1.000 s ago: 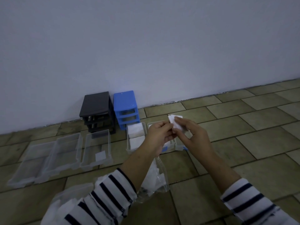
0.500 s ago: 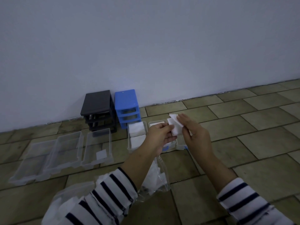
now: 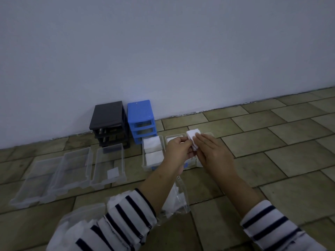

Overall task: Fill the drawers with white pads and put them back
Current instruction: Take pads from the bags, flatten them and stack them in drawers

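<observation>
Both hands meet above the drawers on the floor: the left hand [image 3: 178, 151] pinches a white pad [image 3: 193, 137], and the right hand [image 3: 213, 153] grips its other side.

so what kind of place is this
Probably a bare indoor room, worked at floor level: a tiled floor, a plain white wall, and two small drawer frames against it.

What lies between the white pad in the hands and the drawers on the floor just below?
Nothing visible. Both hands hold the pad directly above the partly filled drawers; only the hands themselves cover them.
</observation>
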